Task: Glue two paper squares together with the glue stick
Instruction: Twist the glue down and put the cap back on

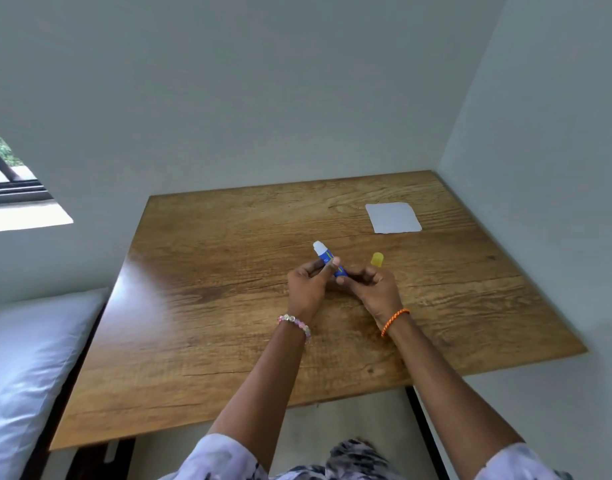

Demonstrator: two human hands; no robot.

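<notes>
A blue glue stick (325, 255) with its white tip bared points up and to the left over the middle of the wooden table (228, 306). My left hand (309, 285) grips its barrel, and my right hand (370, 284) pinches its lower end. The yellow cap (377, 258) stands on the table just behind my right hand. A white paper square (393, 217) lies flat at the far right of the table; whether a second sheet lies under it cannot be told.
White walls close the table in at the back and on the right. A bed with a white pillow (31, 358) runs along the table's left side. A window (6, 174) sits at the far left.
</notes>
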